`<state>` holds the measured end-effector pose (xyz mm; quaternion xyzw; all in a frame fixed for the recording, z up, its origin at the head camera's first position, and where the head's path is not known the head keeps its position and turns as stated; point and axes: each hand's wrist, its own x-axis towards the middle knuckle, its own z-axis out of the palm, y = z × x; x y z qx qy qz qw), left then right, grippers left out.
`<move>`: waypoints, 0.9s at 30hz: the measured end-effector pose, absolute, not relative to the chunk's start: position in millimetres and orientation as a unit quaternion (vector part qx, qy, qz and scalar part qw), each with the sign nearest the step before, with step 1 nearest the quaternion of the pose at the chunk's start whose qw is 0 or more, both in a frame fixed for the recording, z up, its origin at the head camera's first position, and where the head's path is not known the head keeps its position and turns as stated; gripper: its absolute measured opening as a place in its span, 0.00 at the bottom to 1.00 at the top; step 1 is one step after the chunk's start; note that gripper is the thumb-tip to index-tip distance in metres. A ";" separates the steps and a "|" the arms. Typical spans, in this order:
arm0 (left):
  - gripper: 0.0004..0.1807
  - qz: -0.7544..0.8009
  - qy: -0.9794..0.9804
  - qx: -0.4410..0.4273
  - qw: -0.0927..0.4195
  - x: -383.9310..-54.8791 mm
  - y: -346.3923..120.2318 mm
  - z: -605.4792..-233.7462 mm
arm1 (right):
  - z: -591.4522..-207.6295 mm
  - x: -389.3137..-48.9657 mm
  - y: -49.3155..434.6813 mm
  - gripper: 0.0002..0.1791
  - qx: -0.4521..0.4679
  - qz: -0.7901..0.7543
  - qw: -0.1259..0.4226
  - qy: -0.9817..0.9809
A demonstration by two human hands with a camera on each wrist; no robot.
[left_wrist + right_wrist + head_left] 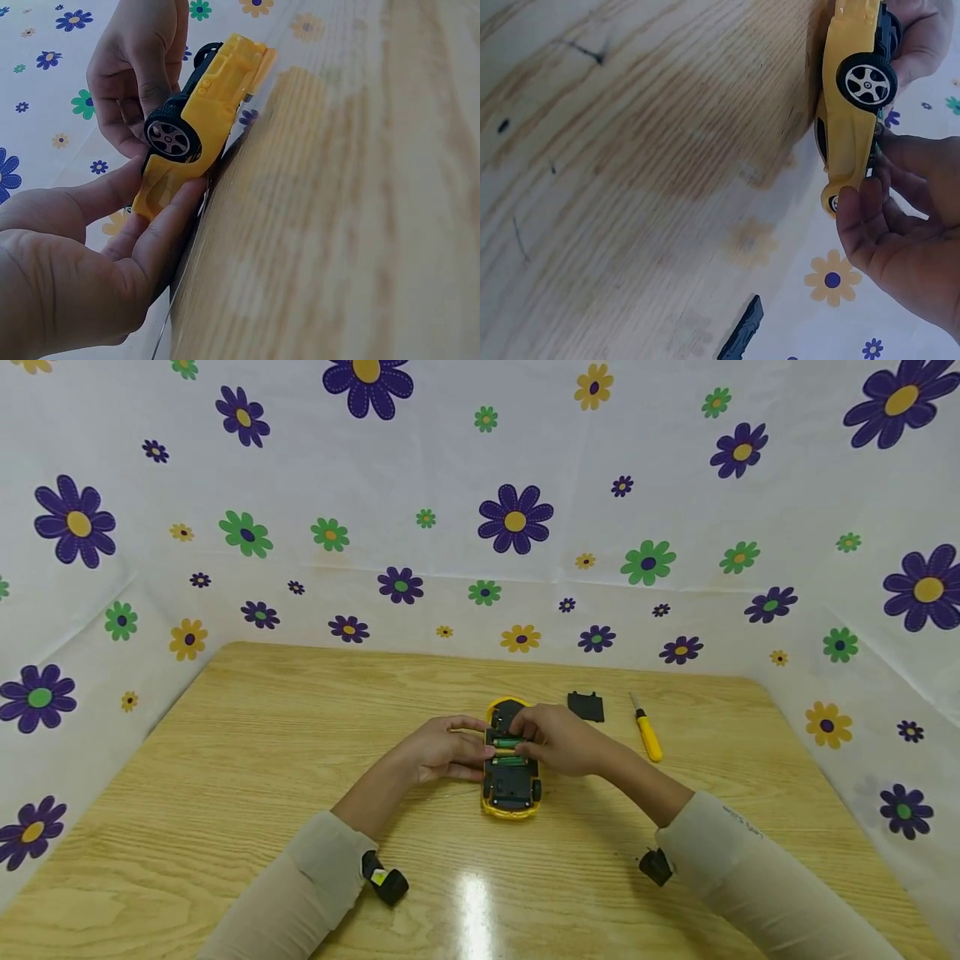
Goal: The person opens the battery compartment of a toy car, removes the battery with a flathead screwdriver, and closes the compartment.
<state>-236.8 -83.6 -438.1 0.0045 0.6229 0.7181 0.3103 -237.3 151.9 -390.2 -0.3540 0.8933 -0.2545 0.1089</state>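
Note:
A yellow toy car lies wheels up on the table, its black underside showing an uncovered battery compartment. Green batteries sit crosswise in it, with a gold-coloured strip between them. My left hand holds the car by its left side, the thumb at the compartment edge and the fingers along the yellow body. From the right, my right hand reaches over the compartment with bent fingers, thumb and fingertips at the end of the upper battery. Its other fingers touch the car's side in the right wrist view.
Right of the car, a black battery cover lies behind the right hand. Further right is a screwdriver with a yellow handle. A white flowered cloth walls the wooden table at the back and sides.

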 end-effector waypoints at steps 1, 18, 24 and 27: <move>0.26 0.718 0.623 0.005 0.310 -236.7 -83.9 -438.2 | -391.1 -237.6 152.1 0.11 -0.355 -0.258 0.110 0.892; 0.25 0.721 0.617 0.010 0.315 -236.7 -86.2 -437.3 | -386.5 -236.7 147.5 0.09 -0.371 -0.233 0.115 0.892; 0.26 0.721 0.618 0.010 0.313 -236.3 -86.0 -437.4 | -385.3 -237.3 146.1 0.09 -0.353 -0.233 0.131 0.897; 0.26 0.721 0.619 0.009 0.312 -236.1 -85.9 -437.4 | -384.1 -237.3 144.1 0.09 -0.342 -0.225 0.139 0.902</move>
